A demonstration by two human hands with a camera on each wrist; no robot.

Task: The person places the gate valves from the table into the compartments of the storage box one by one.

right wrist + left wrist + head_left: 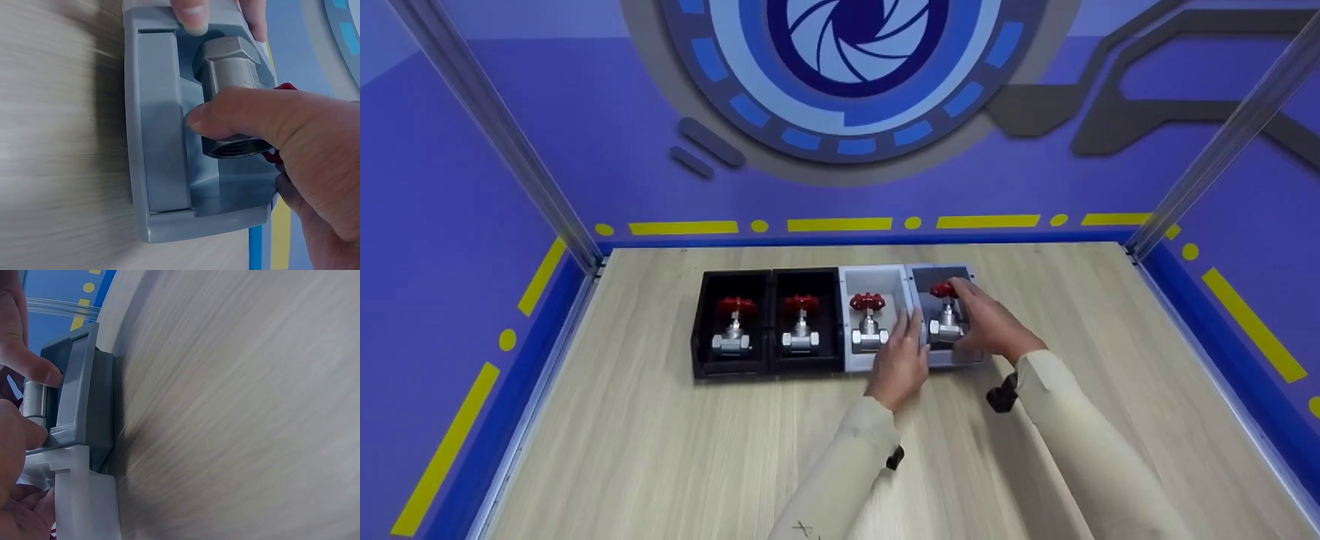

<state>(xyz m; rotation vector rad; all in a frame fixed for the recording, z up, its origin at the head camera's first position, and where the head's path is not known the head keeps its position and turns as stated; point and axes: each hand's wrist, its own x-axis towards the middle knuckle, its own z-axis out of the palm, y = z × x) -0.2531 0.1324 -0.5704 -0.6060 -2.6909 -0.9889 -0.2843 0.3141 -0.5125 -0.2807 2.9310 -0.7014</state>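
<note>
Four valves (736,324), four bins (733,322), two hands (901,365).

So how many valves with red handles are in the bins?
4, one per bin in the row: valve in far-left black bin, second black bin, light grey bin, dark grey bin.

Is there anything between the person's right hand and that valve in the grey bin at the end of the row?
Nothing visible. The right hand already grips the valve inside the dark grey bin. The left hand touches the bin's rim beside it.
</note>
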